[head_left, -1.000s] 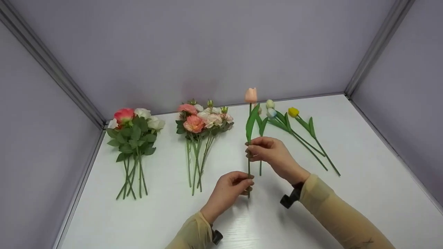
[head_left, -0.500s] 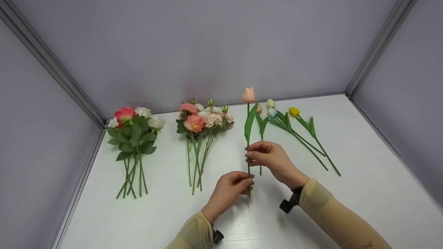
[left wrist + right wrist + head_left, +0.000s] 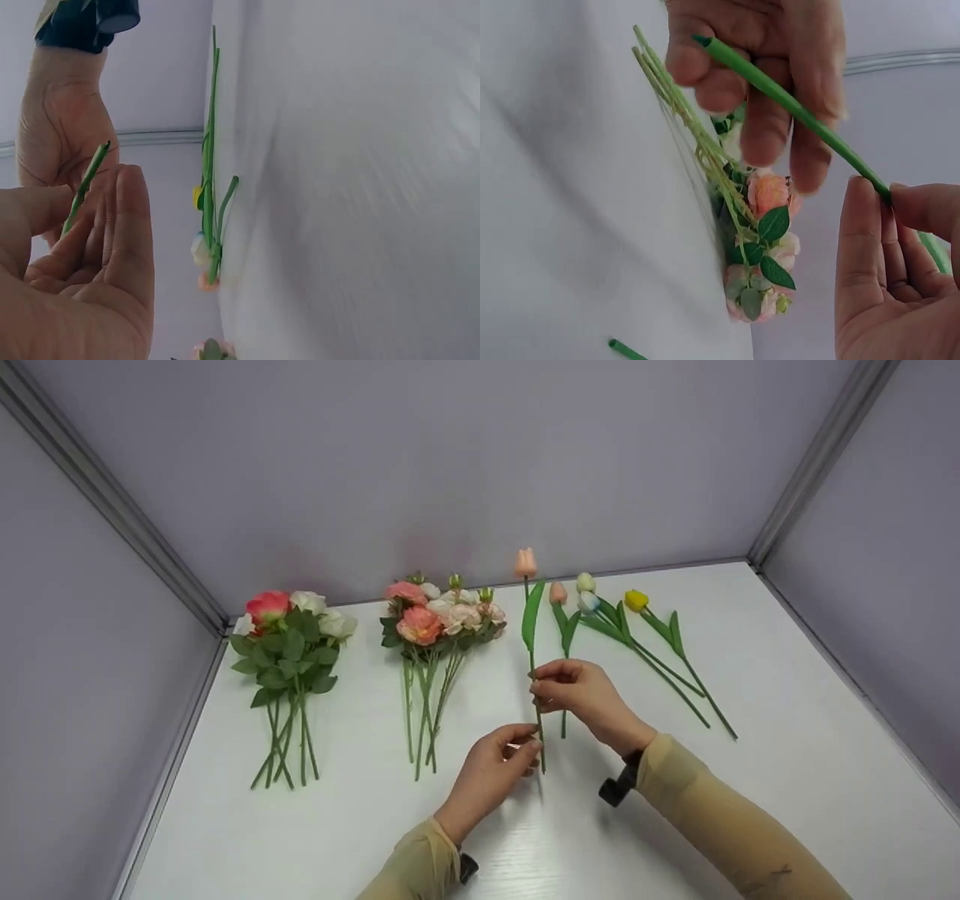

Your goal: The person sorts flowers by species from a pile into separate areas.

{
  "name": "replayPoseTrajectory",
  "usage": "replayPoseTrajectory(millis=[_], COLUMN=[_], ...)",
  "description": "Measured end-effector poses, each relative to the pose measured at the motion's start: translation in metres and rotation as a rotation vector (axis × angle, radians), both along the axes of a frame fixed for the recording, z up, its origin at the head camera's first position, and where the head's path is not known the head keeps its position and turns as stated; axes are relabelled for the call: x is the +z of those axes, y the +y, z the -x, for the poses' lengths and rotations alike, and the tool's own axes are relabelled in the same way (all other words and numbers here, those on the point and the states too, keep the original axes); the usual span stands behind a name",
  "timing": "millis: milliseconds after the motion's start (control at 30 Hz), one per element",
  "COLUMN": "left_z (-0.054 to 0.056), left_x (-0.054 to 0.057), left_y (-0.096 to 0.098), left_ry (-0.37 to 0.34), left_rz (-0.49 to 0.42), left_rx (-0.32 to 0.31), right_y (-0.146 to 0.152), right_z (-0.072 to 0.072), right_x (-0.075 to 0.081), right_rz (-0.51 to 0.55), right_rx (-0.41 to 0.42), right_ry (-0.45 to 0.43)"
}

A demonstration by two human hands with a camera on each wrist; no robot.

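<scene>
A peach tulip (image 3: pixel 525 562) with one long green leaf stands nearly upright above the white table (image 3: pixel 765 787). My right hand (image 3: pixel 546 690) pinches its stem at the middle between thumb and fingertips, seen close in the right wrist view (image 3: pixel 885 196). My left hand (image 3: pixel 526 748) is just below, thumb and fingers parted. Its fingertips (image 3: pixel 761 142) only touch the lower stem (image 3: pixel 88 180). The stem's cut end (image 3: pixel 702 40) lies against the left thumb.
Two rose bunches lie on the table: red and white (image 3: pixel 289 645) at the left, pink and peach (image 3: pixel 439 619) in the middle. Pink (image 3: pixel 557 594), pale blue (image 3: pixel 588 603) and yellow (image 3: pixel 636 601) tulips lie right of the hands. Lilac walls enclose three sides.
The left hand has loosened from gripping the lower stem to parted fingers. The tulip's head has shifted slightly left, and its lower end has lifted a little.
</scene>
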State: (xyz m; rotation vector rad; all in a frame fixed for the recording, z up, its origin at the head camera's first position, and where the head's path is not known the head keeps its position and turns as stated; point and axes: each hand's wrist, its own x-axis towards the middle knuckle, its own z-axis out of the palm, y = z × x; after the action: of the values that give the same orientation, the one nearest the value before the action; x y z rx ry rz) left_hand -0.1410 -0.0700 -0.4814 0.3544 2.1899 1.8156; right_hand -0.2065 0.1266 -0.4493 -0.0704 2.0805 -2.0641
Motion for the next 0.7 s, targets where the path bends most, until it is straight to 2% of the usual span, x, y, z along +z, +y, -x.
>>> replayPoseTrajectory(millis=[100, 167, 267, 367, 433, 533, 700], left_z=[-0.002, -0.002, -0.003, -0.004, -0.004, -0.005, -0.008], left_x=[-0.003, -0.005, -0.007, -0.007, -0.007, -0.010, -0.015], left_y=[-0.006, -0.009, -0.012, -0.014, -0.014, -0.016, -0.023], left_ry=[0.163, 0.251, 0.329, 0.363, 0.395, 0.492, 0.677], left_rz=[0.196, 0.280, 0.317, 0.338, 0.376, 0.487, 0.685], left_rx=[0.030, 0.051, 0.056, 0.047, 0.034, 0.010, -0.069], right_y=[0.003, 0.006, 0.009, 0.008, 0.006, 0.001, -0.003], right_z=[0.022, 0.037, 0.056, 0.070, 0.077, 0.084, 0.087], right_x=[-0.007, -0.014, -0.024, -0.031, -0.034, -0.038, -0.044], right_rz=[-0.078, -0.151, -0.277, -0.378, -0.425, -0.483, -0.560], right_rx=[-0.023, -0.033, -0.052, -0.073, -0.075, -0.062, -0.049], right_ry=[-0.021, -0.045, -0.093, -0.138, -0.163, -0.189, -0.148])
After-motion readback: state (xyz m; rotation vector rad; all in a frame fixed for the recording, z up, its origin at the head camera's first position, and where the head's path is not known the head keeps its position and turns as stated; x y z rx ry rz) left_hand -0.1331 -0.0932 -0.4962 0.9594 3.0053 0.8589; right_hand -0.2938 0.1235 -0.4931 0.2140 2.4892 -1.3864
